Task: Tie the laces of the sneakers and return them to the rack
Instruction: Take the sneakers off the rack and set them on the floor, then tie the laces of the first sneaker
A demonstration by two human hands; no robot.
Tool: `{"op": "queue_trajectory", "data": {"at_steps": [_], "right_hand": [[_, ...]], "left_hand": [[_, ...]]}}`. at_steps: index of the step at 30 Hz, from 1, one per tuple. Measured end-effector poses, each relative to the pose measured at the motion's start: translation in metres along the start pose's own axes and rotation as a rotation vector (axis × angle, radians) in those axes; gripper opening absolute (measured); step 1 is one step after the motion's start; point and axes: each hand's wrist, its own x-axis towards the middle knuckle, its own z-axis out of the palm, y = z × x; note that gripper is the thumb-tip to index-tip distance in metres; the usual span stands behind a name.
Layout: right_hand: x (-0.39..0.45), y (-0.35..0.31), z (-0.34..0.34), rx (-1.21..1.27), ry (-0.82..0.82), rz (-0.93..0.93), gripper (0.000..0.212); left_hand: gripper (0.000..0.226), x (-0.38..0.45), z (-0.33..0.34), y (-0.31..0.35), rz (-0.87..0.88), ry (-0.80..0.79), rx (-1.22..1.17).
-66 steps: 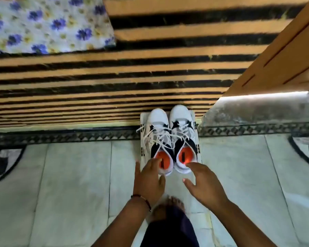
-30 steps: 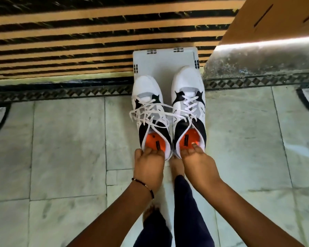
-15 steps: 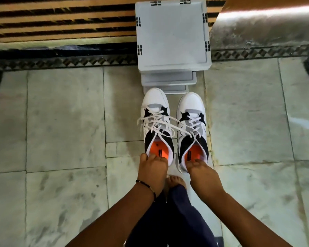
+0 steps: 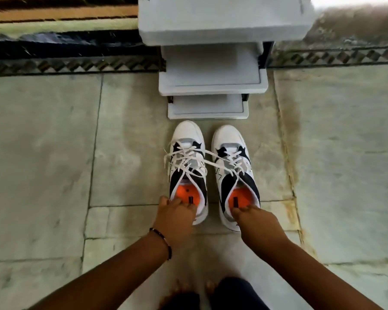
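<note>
Two white-and-black sneakers with orange insoles stand side by side on the marble floor, toes pointing at the rack. My left hand [image 4: 174, 217] grips the heel collar of the left sneaker [image 4: 187, 157], fingers dipping inside. My right hand [image 4: 254, 222] holds the heel of the right sneaker [image 4: 231, 153] the same way. The white laces [image 4: 207, 156] lie loose and tangled, one strand running across from one shoe to the other. The grey plastic rack [image 4: 213, 79] rises in stepped shelves just beyond the toes.
A patterned tile border [image 4: 72, 66] runs along the floor by the rack. A striped black-and-tan mat [image 4: 61, 12] lies at the upper left. My bare feet [image 4: 188, 289] and dark trousers show at the bottom edge.
Both hands have carried the sneakers off the rack's top shelf and down toward me onto the floor. The view has dropped lower, showing the rack's lower shelves.
</note>
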Motion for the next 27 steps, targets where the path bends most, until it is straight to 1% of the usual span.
{"op": "queue_trajectory", "data": {"at_steps": [4, 7, 8, 10, 11, 12, 13, 14, 15, 16, 18, 19, 22, 24, 26, 27], "right_hand": [[0.024, 0.005, 0.014, -0.020, 0.036, -0.084, 0.046], [0.033, 0.007, 0.015, -0.035, 0.020, -0.136, 0.047], [0.035, 0.006, 0.015, -0.044, 0.032, -0.162, 0.045], [0.037, 0.004, 0.018, -0.077, 0.053, -0.224, 0.038], [0.039, 0.004, 0.021, -0.086, 0.056, -0.234, 0.035], [0.040, 0.005, 0.026, -0.097, 0.062, -0.235, 0.034], [0.041, 0.007, 0.030, -0.106, 0.072, -0.232, 0.035], [0.041, 0.008, 0.033, -0.110, 0.088, -0.229, 0.038], [0.040, 0.009, 0.034, -0.115, 0.103, -0.224, 0.042], [0.038, 0.011, 0.033, -0.118, 0.103, -0.223, 0.046], [0.032, 0.008, 0.029, -0.129, 0.077, -0.241, 0.053], [0.029, 0.005, 0.028, -0.144, 0.054, -0.250, 0.054], [0.023, -0.001, 0.026, -0.172, -0.003, -0.272, 0.053], [0.022, 0.000, 0.022, -0.215, -0.046, -0.287, 0.053], [0.023, 0.002, 0.010, -0.260, -0.060, -0.316, 0.045], [0.025, 0.003, 0.002, -0.269, -0.039, -0.343, 0.039]], "left_hand": [[0.032, 0.030, 0.016, 0.003, 0.055, 0.030, 0.025], [0.035, 0.041, 0.029, 0.005, 0.111, 0.045, 0.009], [0.038, 0.043, 0.032, 0.001, 0.147, 0.094, 0.006], [0.045, 0.049, 0.039, -0.007, 0.296, 0.312, -0.040], [0.046, 0.049, 0.041, -0.013, 0.372, 0.347, -0.088], [0.045, 0.051, 0.042, -0.016, 0.439, 0.350, -0.093], [0.043, 0.053, 0.041, -0.016, 0.473, 0.351, -0.057], [0.038, 0.052, 0.041, -0.016, 0.488, 0.412, -0.016], [0.033, 0.051, 0.039, -0.016, 0.470, 0.402, -0.034], [0.030, 0.051, 0.038, -0.015, 0.431, 0.349, -0.114], [0.033, 0.046, 0.041, -0.016, 0.342, 0.185, -0.188], [0.032, 0.044, 0.042, -0.014, 0.314, 0.169, -0.194], [0.032, 0.041, 0.049, -0.011, 0.291, 0.216, -0.181], [0.034, 0.040, 0.051, -0.011, 0.311, 0.188, -0.219], [0.035, 0.037, 0.040, -0.014, 0.357, 0.180, -0.265], [0.034, 0.034, 0.030, -0.017, 0.378, 0.185, -0.308]]}}
